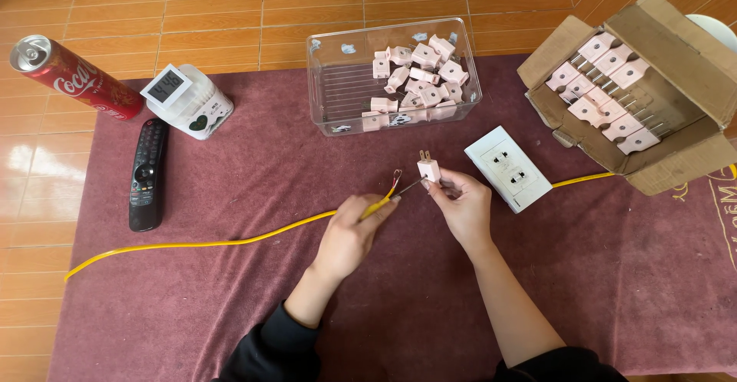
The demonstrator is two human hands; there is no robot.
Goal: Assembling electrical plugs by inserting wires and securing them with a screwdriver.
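At frame centre, the left hand (349, 236) pinches the yellow cable (230, 241), the right hand (461, 205) pinches the pink plug (428, 169), wiring seemingly underway; its bared wire ends need seating.

In my right grip the small pink plug (428, 169) stands prongs up; in my left, the yellow cable (230, 241) shows bare wire ends.

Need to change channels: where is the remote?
The black remote lies at the left on the maroon cloth, below the red can, beside the small clock.
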